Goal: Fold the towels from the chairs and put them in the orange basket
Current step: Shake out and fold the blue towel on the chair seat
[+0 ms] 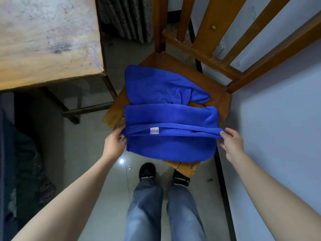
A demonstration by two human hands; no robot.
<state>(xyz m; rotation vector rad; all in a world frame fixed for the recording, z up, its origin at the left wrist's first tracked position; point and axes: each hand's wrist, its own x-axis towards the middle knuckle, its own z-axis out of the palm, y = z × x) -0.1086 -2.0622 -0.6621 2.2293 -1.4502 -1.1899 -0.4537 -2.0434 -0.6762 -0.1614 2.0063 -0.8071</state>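
Note:
A blue towel (170, 115) lies in loose folds on the seat of a wooden chair (220, 100). Its near part hangs over the seat's front edge, and a small white label shows on the raised hem. My left hand (113, 142) pinches the left end of that hem. My right hand (231, 142) pinches the right end, so the edge is stretched straight between them. The far part of the towel is bunched toward the chair back. No orange basket is in view.
A worn wooden table (46, 37) stands at the upper left, its metal legs beside the chair. A pale wall (278, 136) runs along the right. My legs and black shoes (147, 172) stand on the glossy tiled floor. Dark bundles lie at the far left.

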